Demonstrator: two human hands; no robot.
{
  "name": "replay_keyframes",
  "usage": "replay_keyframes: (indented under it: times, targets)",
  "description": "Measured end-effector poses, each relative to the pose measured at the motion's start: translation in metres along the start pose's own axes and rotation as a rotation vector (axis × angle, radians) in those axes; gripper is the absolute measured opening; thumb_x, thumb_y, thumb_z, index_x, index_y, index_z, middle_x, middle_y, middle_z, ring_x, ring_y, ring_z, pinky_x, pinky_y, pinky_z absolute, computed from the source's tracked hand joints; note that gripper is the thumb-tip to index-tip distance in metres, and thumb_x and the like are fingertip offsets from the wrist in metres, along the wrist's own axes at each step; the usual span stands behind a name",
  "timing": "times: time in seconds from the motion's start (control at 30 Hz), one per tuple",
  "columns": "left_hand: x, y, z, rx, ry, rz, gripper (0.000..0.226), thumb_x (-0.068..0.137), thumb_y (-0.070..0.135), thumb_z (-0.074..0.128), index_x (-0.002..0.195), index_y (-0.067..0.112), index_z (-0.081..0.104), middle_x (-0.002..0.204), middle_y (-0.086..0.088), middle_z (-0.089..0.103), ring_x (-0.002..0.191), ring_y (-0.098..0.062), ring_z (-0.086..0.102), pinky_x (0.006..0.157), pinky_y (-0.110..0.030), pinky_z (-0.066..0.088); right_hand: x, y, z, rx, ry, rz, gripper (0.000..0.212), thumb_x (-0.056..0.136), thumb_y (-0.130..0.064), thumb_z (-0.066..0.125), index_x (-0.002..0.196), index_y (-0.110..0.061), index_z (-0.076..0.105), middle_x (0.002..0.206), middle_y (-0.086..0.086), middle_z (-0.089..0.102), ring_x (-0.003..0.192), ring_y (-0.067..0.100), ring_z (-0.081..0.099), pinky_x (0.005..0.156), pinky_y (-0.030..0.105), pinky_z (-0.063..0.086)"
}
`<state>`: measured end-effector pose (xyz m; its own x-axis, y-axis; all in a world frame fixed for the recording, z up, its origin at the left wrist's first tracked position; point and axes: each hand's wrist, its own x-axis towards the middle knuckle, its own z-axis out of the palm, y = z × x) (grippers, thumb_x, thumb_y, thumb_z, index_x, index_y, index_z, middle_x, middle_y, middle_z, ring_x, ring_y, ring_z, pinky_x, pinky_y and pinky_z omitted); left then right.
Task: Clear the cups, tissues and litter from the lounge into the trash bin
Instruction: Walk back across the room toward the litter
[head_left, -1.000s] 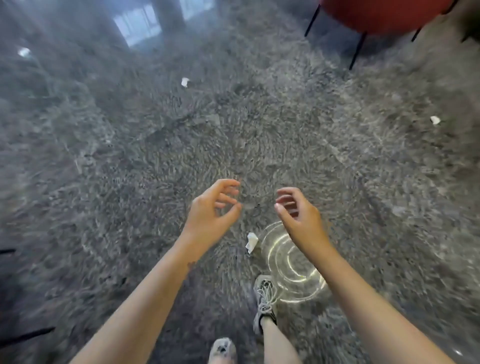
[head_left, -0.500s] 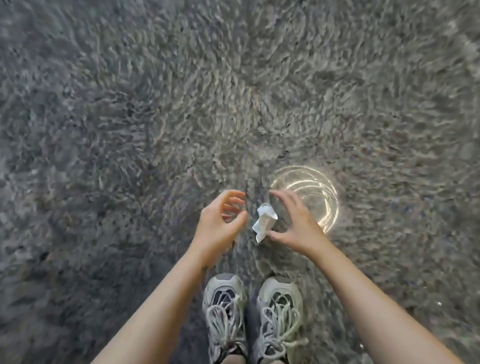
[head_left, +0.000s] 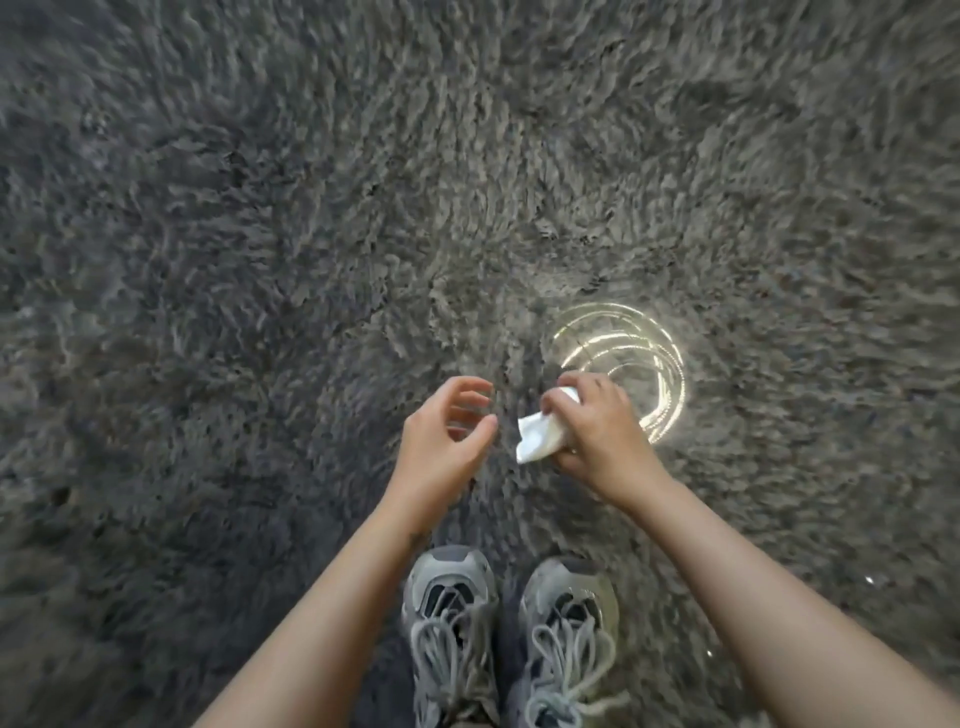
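A: Nearest the camera?

B: Grey laced left shoe (head_left: 452, 618) and right shoe (head_left: 566, 629), side by side on the shag rug (head_left: 234, 260), just below both wrists. Then two bare forearms, reaching forward and down.

A: And the left hand (head_left: 441, 441)?

B: Held loosely over the rug, fingers and thumb gently curved, gripping nothing, palm turned toward the other hand. Close beside the tissue, yet apart from it.

A: The right hand (head_left: 605, 436)?

B: Curled round a crumpled white tissue (head_left: 537, 441), knuckles up. Most of the wad tucked under the fingers, with one flattened corner poking out on the thumb side, toward the left hand.

A: Lifted, or lying on the pile?

B: Hard to tell. At rug level or barely above.

A: Anything past the right hand?

B: A clear cup (head_left: 670, 364), seen from above as bright concentric rings, just beyond the knuckles and a little to the outer side. Near edge hidden behind the fingers, so touching or not, impossible to say. Upright or tipped, likewise unclear.

A: Farther out?

B: Grey shag pile, spreading away from both hands to every edge of the view.
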<state>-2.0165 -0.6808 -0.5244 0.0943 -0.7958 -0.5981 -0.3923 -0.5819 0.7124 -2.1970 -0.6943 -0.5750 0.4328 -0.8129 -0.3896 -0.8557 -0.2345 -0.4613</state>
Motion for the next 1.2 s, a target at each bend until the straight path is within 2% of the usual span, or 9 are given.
replay_keyframes:
  times: [0.1, 0.17, 0.37, 0.47, 0.6, 0.73, 0.83, 1.0, 1.2]
  targets:
    - [-0.028, 0.044, -0.019, -0.076, 0.026, 0.015, 0.018, 0.083, 0.016, 0.064, 0.100, 0.024, 0.062, 0.093, 0.005, 0.066, 0.083, -0.004, 0.062, 0.069, -0.009, 0.045, -0.019, -0.031, -0.063, 0.120, 0.164, 0.042, 0.050, 0.053, -0.010, 0.081, 0.098, -0.008, 0.062, 0.108, 0.015, 0.055, 0.099, 0.034, 0.051, 0.080, 0.039, 0.038]
    - [-0.053, 0.087, -0.035, -0.135, 0.017, 0.050, 0.019, 0.082, 0.025, 0.065, 0.101, 0.026, 0.062, 0.093, 0.007, 0.066, 0.083, -0.003, 0.063, 0.070, -0.011, 0.046, -0.035, -0.058, -0.114, 0.222, 0.259, 0.055, 0.046, 0.055, -0.012, 0.081, 0.096, -0.008, 0.062, 0.103, 0.013, 0.054, 0.096, 0.029, 0.049, 0.077, 0.030, 0.034]
    - [-0.144, 0.246, -0.097, -0.376, -0.067, 0.191, 0.031, 0.074, 0.051, 0.059, 0.102, 0.037, 0.061, 0.094, 0.010, 0.066, 0.085, -0.005, 0.063, 0.071, -0.017, 0.047, -0.085, -0.153, -0.284, 0.462, 0.374, 0.081, 0.039, 0.065, -0.025, 0.078, 0.096, -0.013, 0.056, 0.097, 0.000, 0.048, 0.089, 0.018, 0.049, 0.068, 0.026, 0.044]
    - [-0.186, 0.323, -0.133, -0.336, -0.080, 0.285, 0.030, 0.076, 0.043, 0.065, 0.104, 0.033, 0.060, 0.088, 0.006, 0.067, 0.078, -0.005, 0.064, 0.066, -0.015, 0.047, -0.106, -0.200, -0.362, 0.512, 0.351, 0.045, 0.044, 0.068, -0.031, 0.077, 0.102, -0.018, 0.052, 0.100, -0.004, 0.046, 0.089, 0.015, 0.049, 0.067, 0.018, 0.040]
    - [-0.226, 0.402, -0.186, -0.233, 0.050, 0.358, 0.017, 0.081, 0.021, 0.068, 0.096, 0.026, 0.063, 0.080, 0.004, 0.066, 0.074, -0.003, 0.062, 0.066, -0.012, 0.045, -0.122, -0.253, -0.447, 0.545, 0.315, -0.027, 0.058, 0.067, -0.032, 0.075, 0.115, -0.015, 0.046, 0.106, -0.005, 0.044, 0.096, 0.011, 0.046, 0.075, 0.018, 0.037]
    - [-0.242, 0.457, -0.244, -0.131, 0.179, 0.396, 0.007, 0.082, 0.016, 0.068, 0.083, 0.023, 0.065, 0.076, 0.005, 0.066, 0.069, -0.001, 0.059, 0.061, -0.013, 0.043, -0.120, -0.292, -0.514, 0.566, 0.260, -0.142, 0.070, 0.066, -0.041, 0.073, 0.124, -0.028, 0.035, 0.115, -0.013, 0.041, 0.105, 0.004, 0.045, 0.085, 0.014, 0.038]
    - [-0.234, 0.489, -0.297, -0.096, 0.253, 0.405, 0.005, 0.083, 0.015, 0.066, 0.079, 0.018, 0.065, 0.075, 0.004, 0.064, 0.066, 0.000, 0.055, 0.057, -0.012, 0.040, -0.096, -0.316, -0.559, 0.632, 0.334, -0.169, 0.054, 0.074, -0.047, 0.065, 0.120, -0.033, 0.039, 0.117, -0.015, 0.047, 0.109, 0.004, 0.048, 0.090, 0.012, 0.037]
    - [-0.189, 0.530, -0.382, -0.063, 0.387, 0.393, 0.007, 0.083, 0.018, 0.066, 0.077, 0.017, 0.066, 0.073, 0.006, 0.062, 0.064, -0.004, 0.053, 0.052, -0.012, 0.037, -0.016, -0.346, -0.614, 0.666, 0.431, -0.150, 0.027, 0.085, -0.031, 0.057, 0.110, -0.024, 0.051, 0.106, -0.011, 0.055, 0.099, 0.002, 0.052, 0.086, 0.018, 0.041]
    - [-0.079, 0.575, -0.489, -0.063, 0.428, 0.335, 0.008, 0.083, 0.020, 0.066, 0.075, 0.021, 0.065, 0.071, 0.008, 0.060, 0.060, -0.002, 0.050, 0.050, -0.012, 0.035, 0.137, -0.379, -0.666, 0.540, 0.511, -0.028, 0.018, 0.087, -0.018, 0.061, 0.100, -0.026, 0.051, 0.096, -0.008, 0.057, 0.090, 0.014, 0.055, 0.090, 0.049, 0.043]
